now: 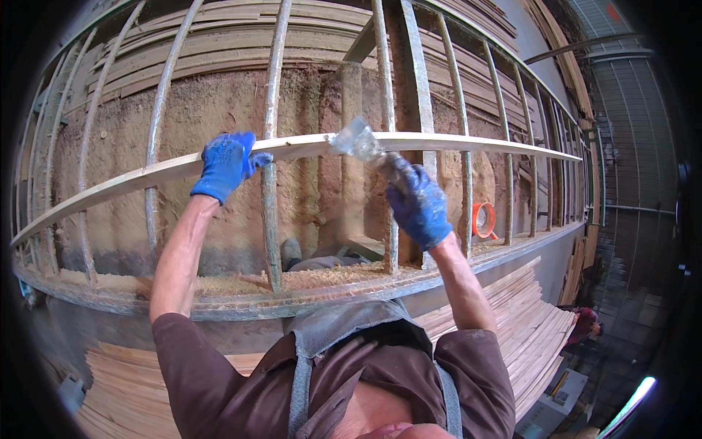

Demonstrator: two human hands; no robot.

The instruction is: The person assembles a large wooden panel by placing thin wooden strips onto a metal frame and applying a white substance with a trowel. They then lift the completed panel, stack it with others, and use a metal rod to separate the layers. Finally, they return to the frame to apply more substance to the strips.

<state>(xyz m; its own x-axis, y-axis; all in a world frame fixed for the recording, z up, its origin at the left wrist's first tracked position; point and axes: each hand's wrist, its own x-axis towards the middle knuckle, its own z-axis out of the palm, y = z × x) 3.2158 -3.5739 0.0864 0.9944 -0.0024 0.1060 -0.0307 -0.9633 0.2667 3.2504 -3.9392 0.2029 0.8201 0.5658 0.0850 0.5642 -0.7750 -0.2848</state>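
Note:
A long, pale wooden strip (300, 148) lies crosswise over the bars of a metal rack (272, 110). My left hand (221, 170), in a blue glove, is closed around the strip left of centre. In my right hand (423, 208), also gloved in blue, is a putty knife (357, 140) with a wide blade, somewhat smeared by motion. Its blade is over the strip near the middle; whether it touches the wood I cannot tell.
Sawdust lines the rack's near rail (351, 293). Stacked boards (241, 44) lie beyond the bars, and more wood strips (504, 314) are piled near me on both sides. An orange ring-shaped object (482, 219) sits below the bars at right. Another person (585, 324) is at far right.

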